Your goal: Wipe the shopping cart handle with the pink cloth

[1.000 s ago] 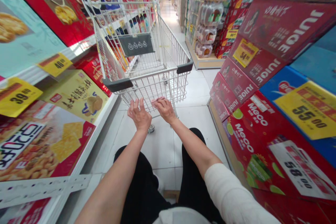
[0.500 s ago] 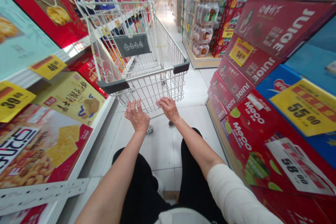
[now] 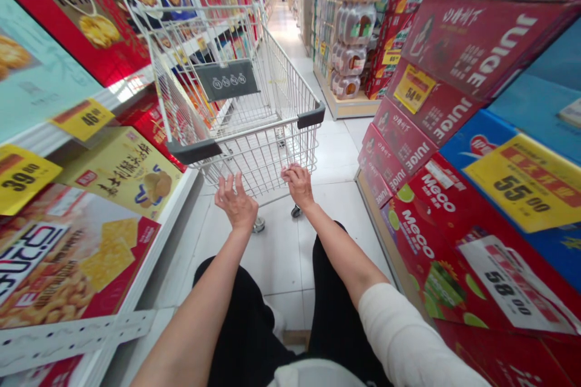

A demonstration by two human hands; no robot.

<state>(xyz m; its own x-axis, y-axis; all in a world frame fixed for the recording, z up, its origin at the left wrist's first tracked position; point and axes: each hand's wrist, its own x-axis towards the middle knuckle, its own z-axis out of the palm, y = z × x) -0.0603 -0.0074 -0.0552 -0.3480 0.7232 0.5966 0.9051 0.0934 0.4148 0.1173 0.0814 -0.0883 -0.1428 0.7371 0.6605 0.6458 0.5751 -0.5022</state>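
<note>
Supermarket aisle: cart point(image 3: 228, 80), yellow price tags point(image 3: 529, 184), drink boxes point(image 3: 472, 48) stacked on right, snack boxes point(image 3: 120, 172) along shelf point(image 3: 164, 236) at left.

White floor tiles point(image 3: 333, 199) stretch beside white shelving point(image 3: 169, 217) down a bright aisle point(image 3: 290, 30).

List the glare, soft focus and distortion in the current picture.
Head view, left: white glare on the shelf edge; head view, top: far aisle bright, detail soft; head view, right: Meco boxes look slanted and stretched; head view, middle: left hand and right hand fairly clear.
</note>
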